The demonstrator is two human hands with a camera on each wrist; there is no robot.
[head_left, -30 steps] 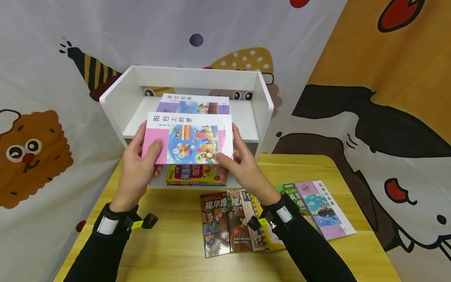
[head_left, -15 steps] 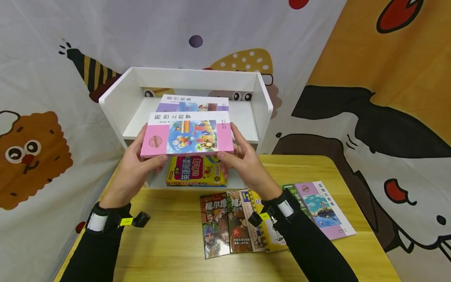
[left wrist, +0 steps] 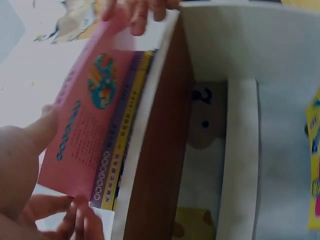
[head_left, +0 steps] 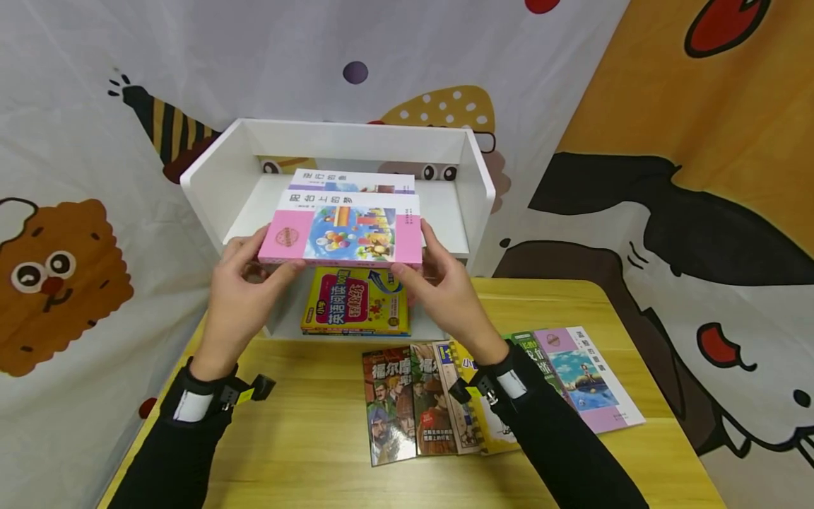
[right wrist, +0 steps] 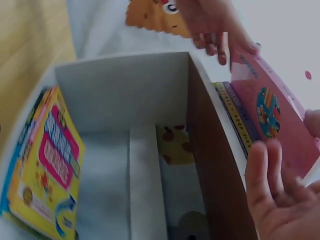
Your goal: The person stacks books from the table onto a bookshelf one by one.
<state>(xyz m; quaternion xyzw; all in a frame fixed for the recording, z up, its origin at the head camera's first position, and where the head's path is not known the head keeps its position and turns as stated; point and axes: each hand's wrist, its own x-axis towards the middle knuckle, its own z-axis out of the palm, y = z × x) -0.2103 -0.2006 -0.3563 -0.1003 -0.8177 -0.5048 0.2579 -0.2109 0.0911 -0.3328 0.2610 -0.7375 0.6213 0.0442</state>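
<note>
A pink-and-white book [head_left: 350, 230] is held by its two ends over the upper shelf, front edge tilted toward me. My left hand [head_left: 244, 297] grips the left end, thumb along the front edge and fingers beneath. The other end is pinched by my right hand [head_left: 445, 297] in a similar way. Right behind it a purple-and-white book [head_left: 352, 180] tops a stack on that shelf. The left wrist view shows the pink back cover [left wrist: 80, 145] close above the stack's purple spine [left wrist: 112, 135] and a yellow spine [left wrist: 127, 135]; contact is unclear.
The white shelf unit [head_left: 470, 177] stands at the back of the wooden table [head_left: 305, 424]. Yellow books [head_left: 356, 304] lie in its lower level. On the table's right, several books overlap in a row, from a brown comic-style one [head_left: 389, 406] to a lilac one [head_left: 588, 378].
Both hands have carried the pink book away from me and slightly up the view, covering more of the purple book. It has tipped flatter, and more of the yellow books below shows.
</note>
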